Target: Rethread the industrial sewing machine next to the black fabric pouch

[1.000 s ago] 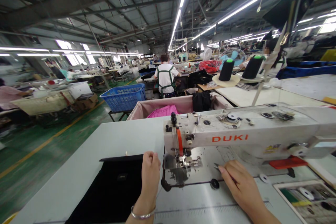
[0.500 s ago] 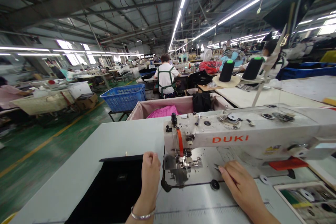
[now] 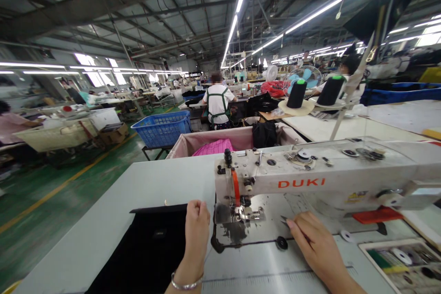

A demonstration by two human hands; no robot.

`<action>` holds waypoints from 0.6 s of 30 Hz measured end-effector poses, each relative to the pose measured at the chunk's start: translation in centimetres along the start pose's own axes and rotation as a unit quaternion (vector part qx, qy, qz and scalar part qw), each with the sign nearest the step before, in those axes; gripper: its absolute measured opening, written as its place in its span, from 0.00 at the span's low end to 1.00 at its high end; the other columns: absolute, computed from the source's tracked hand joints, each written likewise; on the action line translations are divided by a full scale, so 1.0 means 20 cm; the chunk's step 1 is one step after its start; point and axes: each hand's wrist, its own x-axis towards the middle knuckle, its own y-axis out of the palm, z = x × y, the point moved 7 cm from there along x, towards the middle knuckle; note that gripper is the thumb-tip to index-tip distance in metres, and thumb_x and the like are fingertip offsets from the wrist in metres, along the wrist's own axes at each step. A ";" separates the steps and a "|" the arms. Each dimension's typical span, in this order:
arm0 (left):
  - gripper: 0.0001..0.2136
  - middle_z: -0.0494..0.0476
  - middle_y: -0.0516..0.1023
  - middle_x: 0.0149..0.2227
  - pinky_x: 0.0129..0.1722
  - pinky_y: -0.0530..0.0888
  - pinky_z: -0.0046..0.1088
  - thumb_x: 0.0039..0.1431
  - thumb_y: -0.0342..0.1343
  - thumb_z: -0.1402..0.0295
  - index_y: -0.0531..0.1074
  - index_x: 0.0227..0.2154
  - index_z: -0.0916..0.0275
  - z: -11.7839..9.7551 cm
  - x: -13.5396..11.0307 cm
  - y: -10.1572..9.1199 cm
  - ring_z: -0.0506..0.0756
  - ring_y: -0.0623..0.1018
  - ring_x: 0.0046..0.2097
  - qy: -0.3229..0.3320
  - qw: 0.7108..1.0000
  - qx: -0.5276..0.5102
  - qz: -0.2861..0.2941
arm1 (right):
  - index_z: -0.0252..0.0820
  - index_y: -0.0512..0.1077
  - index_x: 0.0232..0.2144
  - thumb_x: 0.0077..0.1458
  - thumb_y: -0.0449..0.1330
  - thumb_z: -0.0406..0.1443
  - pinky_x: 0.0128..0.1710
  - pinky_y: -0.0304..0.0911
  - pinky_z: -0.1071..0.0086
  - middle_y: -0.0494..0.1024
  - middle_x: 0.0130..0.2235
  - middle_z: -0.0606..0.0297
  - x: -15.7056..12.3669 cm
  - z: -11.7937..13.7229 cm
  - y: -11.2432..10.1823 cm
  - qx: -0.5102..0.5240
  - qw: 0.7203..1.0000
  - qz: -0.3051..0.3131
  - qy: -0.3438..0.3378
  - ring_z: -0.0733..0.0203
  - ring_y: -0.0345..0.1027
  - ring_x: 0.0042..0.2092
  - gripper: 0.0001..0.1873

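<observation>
Black cloth (image 3: 148,248) lies on the table (image 3: 103,225), its near edge cut off, under the left hand (image 3: 197,225), whose fingers curl shut at its right edge. Right of them stands the machine (image 3: 310,179). The right hand (image 3: 319,248) pinches something small and hard to identify.

Hardly any change is seen across the second. The whole view is shifted very slightly: the sewing machine (image 3: 320,179) and the thread cones (image 3: 296,93) are found a touch higher in the picture (a small tilt of the head camera, not a move of the things). The left hand (image 3: 197,227) is displaced upward by the same trace beside the black fabric (image 3: 151,248), and the right hand (image 3: 319,248) likewise.
</observation>
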 end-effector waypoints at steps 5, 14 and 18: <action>0.12 0.43 0.61 0.20 0.21 0.60 0.24 0.65 0.50 0.55 0.63 0.35 0.59 -0.01 0.00 0.00 0.49 0.62 0.22 -0.001 1.000 0.005 0.004 | 0.44 0.66 0.29 0.66 0.55 0.38 0.38 0.61 0.61 0.69 0.29 0.64 0.00 0.00 -0.01 -0.001 1.000 -0.006 0.000 0.57 0.65 0.35 0.11; 0.14 0.43 0.61 0.20 0.21 0.60 0.24 0.65 0.50 0.54 0.63 0.35 0.60 0.01 0.00 0.00 0.49 0.62 0.22 0.002 1.000 0.009 0.008 | 0.44 0.67 0.30 0.66 0.55 0.38 0.38 0.62 0.61 0.69 0.29 0.64 0.00 -0.01 0.00 -0.007 1.000 -0.005 -0.001 0.57 0.65 0.34 0.11; 0.13 0.43 0.62 0.20 0.22 0.62 0.24 0.66 0.50 0.54 0.62 0.35 0.59 0.01 0.00 0.00 0.50 0.63 0.22 0.002 1.000 0.010 0.007 | 0.44 0.65 0.28 0.66 0.55 0.38 0.37 0.61 0.61 0.68 0.29 0.64 0.00 -0.01 0.00 -0.007 1.000 -0.004 -0.002 0.58 0.64 0.34 0.12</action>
